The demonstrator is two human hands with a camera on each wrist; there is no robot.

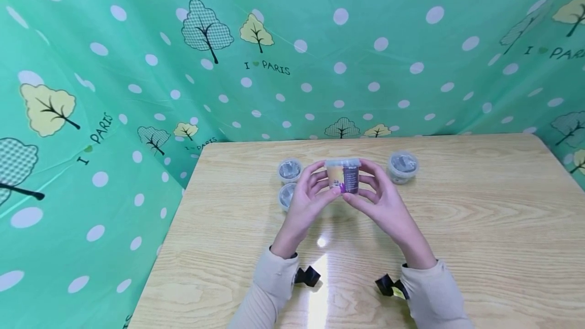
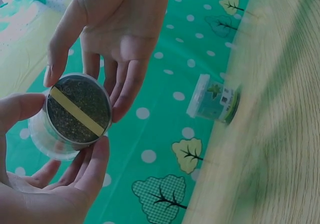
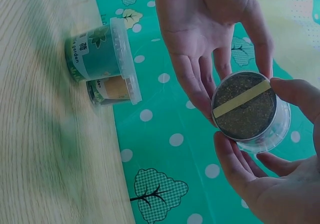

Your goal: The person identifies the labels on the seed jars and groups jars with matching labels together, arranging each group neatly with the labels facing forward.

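Both hands hold up one small lidded plastic tub [image 1: 343, 175] above the table. Its side label is orange and dark purple. From below, dark soil-like filling and a yellow strip show through the round base. On its left side my left hand [image 1: 308, 199] grips it, thumb at the lower edge and fingers near the lid. My right hand [image 1: 381, 197] holds the opposite side in the same way. In the left wrist view the left hand [image 2: 55, 194] is at the lower left; in the right wrist view the right hand [image 3: 270, 184] is at the lower right.
Two lidded tubs, one farther back [image 1: 290, 170] and one nearer [image 1: 286, 195], stand behind the left hand. Another tub [image 1: 403, 166] with a green label stands at the back right. A green dotted cloth [image 1: 320, 65] hangs behind the wooden table [image 1: 480, 227].
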